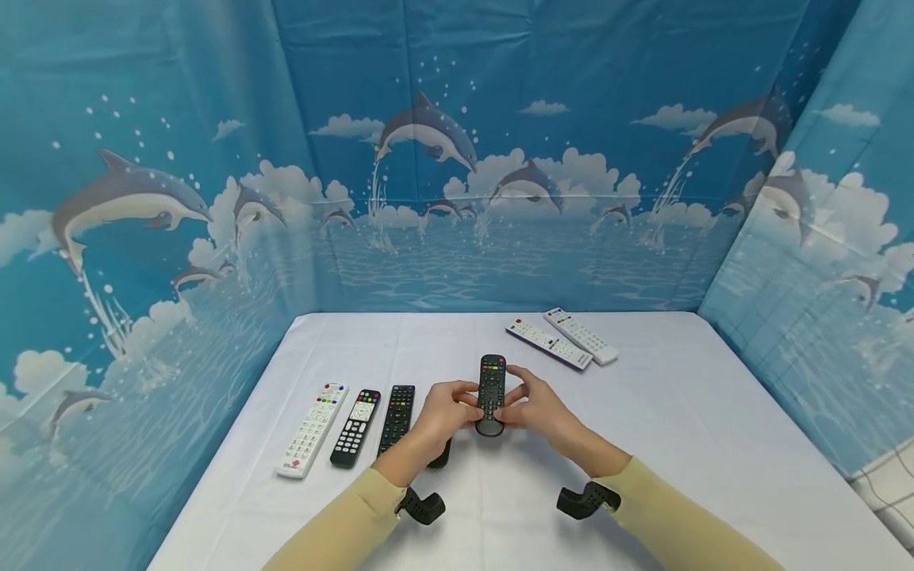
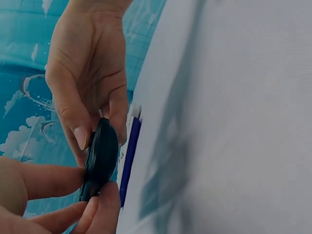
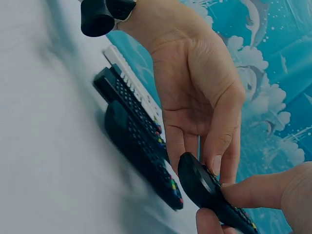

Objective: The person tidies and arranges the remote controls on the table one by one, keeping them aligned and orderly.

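Note:
Both hands hold a black remote control (image 1: 492, 388) over the middle of the table, its buttons facing up and its colored keys toward the far end. My left hand (image 1: 444, 414) pinches its left edge between thumb and fingers; my right hand (image 1: 539, 411) does the same on the right edge. In the left wrist view the remote (image 2: 102, 158) shows edge-on above the cloth, with fingers on both sides. The right wrist view shows its rounded near end (image 3: 195, 180). Another black remote (image 1: 440, 457) lies below my left wrist, mostly hidden by it.
Left of the hands lie a white remote (image 1: 312, 431), a black remote with white keys (image 1: 355, 429) and a black remote (image 1: 397, 414), side by side. Two white remotes (image 1: 548, 344) (image 1: 581, 336) lie at the back. A dolphin-print curtain (image 1: 457, 262) borders the white table (image 1: 685, 444).

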### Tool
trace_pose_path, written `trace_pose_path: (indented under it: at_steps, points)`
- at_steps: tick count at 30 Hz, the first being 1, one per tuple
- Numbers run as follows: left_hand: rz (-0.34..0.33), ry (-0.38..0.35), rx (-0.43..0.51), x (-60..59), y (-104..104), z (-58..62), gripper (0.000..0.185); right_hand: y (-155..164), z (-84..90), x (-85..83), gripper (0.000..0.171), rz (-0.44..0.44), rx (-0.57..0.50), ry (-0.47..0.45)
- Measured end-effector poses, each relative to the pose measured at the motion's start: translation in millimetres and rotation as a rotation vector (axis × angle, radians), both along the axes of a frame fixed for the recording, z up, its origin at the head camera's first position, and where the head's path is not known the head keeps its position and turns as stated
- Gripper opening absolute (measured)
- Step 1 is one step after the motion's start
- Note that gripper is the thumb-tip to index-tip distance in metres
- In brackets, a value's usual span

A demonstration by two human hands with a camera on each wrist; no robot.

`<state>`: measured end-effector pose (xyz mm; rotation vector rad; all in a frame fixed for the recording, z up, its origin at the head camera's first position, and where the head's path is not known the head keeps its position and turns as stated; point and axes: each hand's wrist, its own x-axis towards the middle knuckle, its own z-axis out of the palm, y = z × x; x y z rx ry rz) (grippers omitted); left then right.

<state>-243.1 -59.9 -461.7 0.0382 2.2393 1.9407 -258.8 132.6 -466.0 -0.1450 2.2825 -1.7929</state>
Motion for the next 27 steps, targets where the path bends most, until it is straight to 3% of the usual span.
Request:
trace_pose_path:
  at_steps: [11, 16, 23, 27]
  points:
    - [-0.031, 0.053, -0.153, 20.7, -10, -13.8, 0.046, -10, -16.7, 18.5, 0.093, 0.044, 0.009, -0.039]
    - [-0.052, 0.077, -0.220, 24.0, -12, -20.2, 0.045, -10, -23.5, 22.9, 0.093, 0.064, -0.003, -0.057]
    - [-0.115, 0.204, -0.436, 25.9, -10, -20.3, 0.037, -9, -31.2, 24.1, 0.093, 0.065, 0.003, -0.072]
    - [-0.119, 0.205, -0.475, 26.8, -7, -18.3, 0.033, -7, -34.1, 23.9, 0.092, 0.066, 0.012, -0.061]
